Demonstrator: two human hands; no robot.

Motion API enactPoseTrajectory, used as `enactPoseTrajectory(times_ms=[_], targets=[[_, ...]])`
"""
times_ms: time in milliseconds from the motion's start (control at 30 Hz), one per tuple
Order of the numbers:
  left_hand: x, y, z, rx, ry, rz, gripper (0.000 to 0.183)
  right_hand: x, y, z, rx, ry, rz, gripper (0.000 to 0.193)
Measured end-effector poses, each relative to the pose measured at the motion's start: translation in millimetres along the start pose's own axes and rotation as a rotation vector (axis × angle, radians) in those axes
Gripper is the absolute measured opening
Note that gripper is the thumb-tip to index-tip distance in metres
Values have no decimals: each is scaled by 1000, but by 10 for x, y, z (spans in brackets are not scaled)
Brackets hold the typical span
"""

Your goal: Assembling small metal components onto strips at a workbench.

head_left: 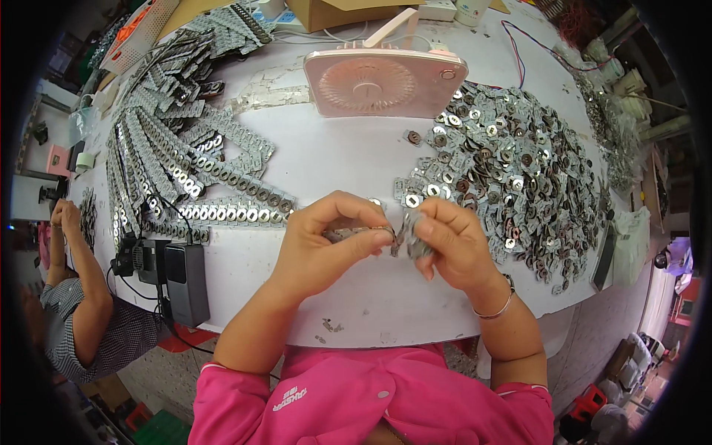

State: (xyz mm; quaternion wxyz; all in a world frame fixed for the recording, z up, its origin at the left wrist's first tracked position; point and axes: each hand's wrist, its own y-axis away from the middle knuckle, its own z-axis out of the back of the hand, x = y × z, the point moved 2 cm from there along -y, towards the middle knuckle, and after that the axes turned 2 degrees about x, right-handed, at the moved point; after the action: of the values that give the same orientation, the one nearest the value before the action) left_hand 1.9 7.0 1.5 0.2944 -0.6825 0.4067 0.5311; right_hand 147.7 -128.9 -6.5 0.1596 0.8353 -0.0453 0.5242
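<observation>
Over the front middle of the white table, my two hands are close together at chest height. My left hand (pixel 319 245) is closed, thumb against forefinger, around a short row of flat metal parts (pixel 340 233), mostly hidden by the fingers. Just beside it, my right hand (pixel 461 248) is closed on several small grey metal parts (pixel 417 236), somewhat blurred. Where the two hands' parts meet, I cannot tell whether they touch. A large heap of loose metal parts (pixel 519 174) with round shiny discs spreads to the right. Long rows of stacked metal parts (pixel 233 213) lie at the left.
A pink fan (pixel 378 83) stands at the back middle. Black power boxes (pixel 185 274) with cables sit at the left front edge. A white basket (pixel 141 33) and a cardboard box (pixel 348 11) are farther back. Another person's arm (pixel 93 285) shows at far left.
</observation>
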Motion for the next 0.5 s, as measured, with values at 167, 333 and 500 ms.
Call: enactPoseTrajectory(times_ms=[167,333,500], targets=[[-24,7,-62,-33,-452,-346,19,52,-13,-49,-154,312,72,19],[3,-15,-104,-88,-696,-552,23,32,-14,-13,-116,450,81,20],[-16,-40,-72,-127,-666,-558,24,52,0,-64,-152,328,51,20]])
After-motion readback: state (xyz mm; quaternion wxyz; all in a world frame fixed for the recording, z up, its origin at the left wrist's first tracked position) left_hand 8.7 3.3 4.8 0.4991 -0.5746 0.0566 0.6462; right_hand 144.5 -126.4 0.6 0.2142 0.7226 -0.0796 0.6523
